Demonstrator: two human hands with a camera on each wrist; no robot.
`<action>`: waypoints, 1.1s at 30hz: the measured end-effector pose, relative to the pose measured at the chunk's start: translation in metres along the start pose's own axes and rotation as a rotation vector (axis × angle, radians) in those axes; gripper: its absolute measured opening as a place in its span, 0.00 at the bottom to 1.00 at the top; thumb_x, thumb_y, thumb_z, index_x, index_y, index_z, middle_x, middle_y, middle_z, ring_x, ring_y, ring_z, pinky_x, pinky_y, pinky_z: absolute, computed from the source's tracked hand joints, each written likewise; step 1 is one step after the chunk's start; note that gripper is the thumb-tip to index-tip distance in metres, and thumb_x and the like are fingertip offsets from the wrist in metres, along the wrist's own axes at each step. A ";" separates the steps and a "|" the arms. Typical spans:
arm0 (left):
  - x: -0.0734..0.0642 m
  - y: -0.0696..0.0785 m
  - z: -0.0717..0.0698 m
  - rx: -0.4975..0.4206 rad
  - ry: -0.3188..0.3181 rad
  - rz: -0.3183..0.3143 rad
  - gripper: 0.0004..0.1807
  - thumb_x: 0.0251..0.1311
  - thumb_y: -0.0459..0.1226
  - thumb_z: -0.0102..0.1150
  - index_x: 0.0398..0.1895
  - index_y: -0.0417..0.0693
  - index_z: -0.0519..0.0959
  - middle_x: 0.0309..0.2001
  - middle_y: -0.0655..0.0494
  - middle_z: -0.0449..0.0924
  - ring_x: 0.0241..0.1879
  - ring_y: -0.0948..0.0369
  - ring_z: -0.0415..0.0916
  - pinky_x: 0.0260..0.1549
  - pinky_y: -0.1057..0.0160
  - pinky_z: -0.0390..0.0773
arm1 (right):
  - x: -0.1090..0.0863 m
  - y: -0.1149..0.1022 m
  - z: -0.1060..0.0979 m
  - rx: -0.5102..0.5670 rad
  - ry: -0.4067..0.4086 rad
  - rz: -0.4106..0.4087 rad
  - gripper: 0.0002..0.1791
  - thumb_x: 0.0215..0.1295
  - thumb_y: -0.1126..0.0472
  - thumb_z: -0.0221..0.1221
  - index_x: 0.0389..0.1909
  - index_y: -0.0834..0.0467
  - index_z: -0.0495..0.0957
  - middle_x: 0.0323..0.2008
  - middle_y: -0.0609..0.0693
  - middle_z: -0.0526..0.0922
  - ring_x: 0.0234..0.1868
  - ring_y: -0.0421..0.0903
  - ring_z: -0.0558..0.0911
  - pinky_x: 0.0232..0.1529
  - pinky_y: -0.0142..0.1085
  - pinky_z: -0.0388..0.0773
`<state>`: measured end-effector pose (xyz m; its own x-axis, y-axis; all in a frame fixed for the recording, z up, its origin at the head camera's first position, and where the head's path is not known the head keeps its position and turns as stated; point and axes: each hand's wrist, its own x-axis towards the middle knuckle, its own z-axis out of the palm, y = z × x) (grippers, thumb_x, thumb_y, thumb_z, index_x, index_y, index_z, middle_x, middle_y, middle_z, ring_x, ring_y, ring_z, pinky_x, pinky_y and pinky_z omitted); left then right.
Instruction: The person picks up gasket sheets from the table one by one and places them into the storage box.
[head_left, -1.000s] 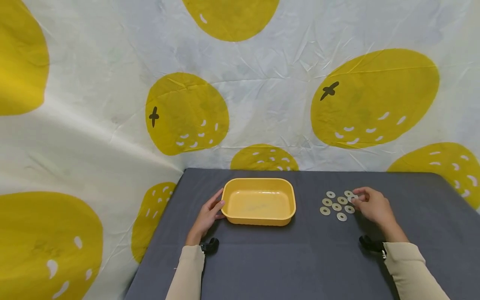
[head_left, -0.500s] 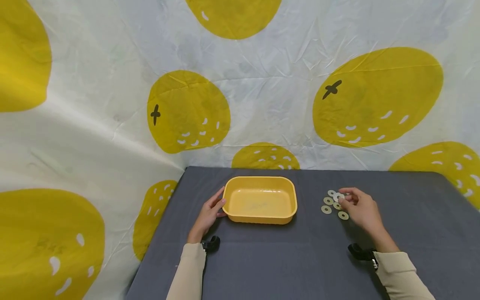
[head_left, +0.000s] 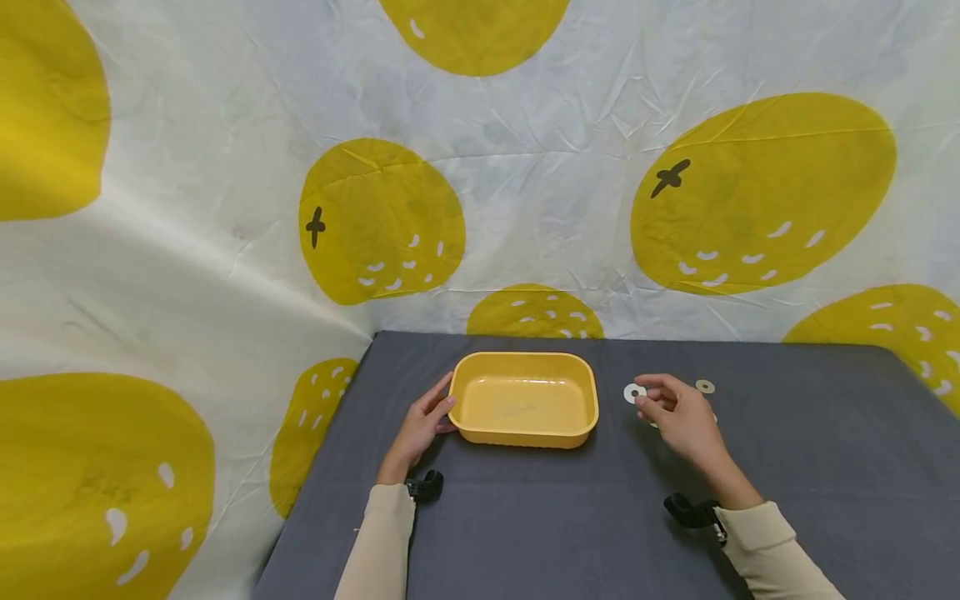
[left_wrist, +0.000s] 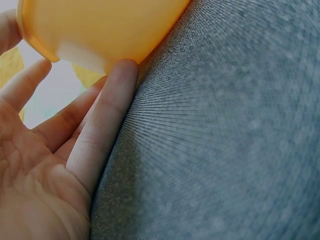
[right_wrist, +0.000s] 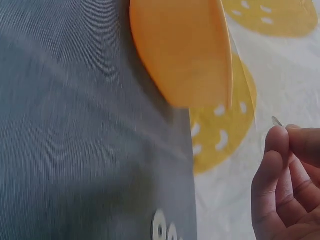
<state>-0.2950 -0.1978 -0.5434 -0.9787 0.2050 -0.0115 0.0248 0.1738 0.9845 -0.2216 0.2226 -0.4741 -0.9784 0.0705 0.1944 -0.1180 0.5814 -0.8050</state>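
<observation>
A yellow rectangular tray (head_left: 521,400) sits on the dark grey cloth. My left hand (head_left: 415,431) rests against its left side with fairly straight fingers, and the left wrist view shows fingertips (left_wrist: 122,70) touching the outer wall. To the right of the tray, my right hand (head_left: 681,421) pinches a flat metal washer (head_left: 633,393) between thumb and fingertips, held above the cloth. In the right wrist view the washer (right_wrist: 277,121) shows edge-on. Another washer (head_left: 705,387) lies beyond this hand, which hides most of the others.
A few washers (right_wrist: 159,226) show on the cloth in the right wrist view. A white curtain (head_left: 540,208) with yellow fruit prints hangs behind and left of the table (head_left: 540,525).
My right hand has moved left from the washers toward the tray, carrying one washer. The left hand stays at the tray's left side.
</observation>
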 end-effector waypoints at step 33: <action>0.000 -0.002 -0.004 -0.026 -0.037 0.007 0.33 0.72 0.55 0.56 0.78 0.73 0.62 0.70 0.48 0.73 0.63 0.49 0.79 0.51 0.53 0.87 | 0.033 -0.074 0.097 0.322 -0.116 0.031 0.18 0.71 0.66 0.63 0.60 0.63 0.80 0.40 0.63 0.86 0.37 0.53 0.88 0.39 0.36 0.87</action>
<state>-0.2954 -0.2016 -0.5447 -0.9702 0.2421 -0.0103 0.0262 0.1471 0.9888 -0.2617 0.1035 -0.4622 -0.9930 -0.0193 0.1165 -0.1171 0.2933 -0.9488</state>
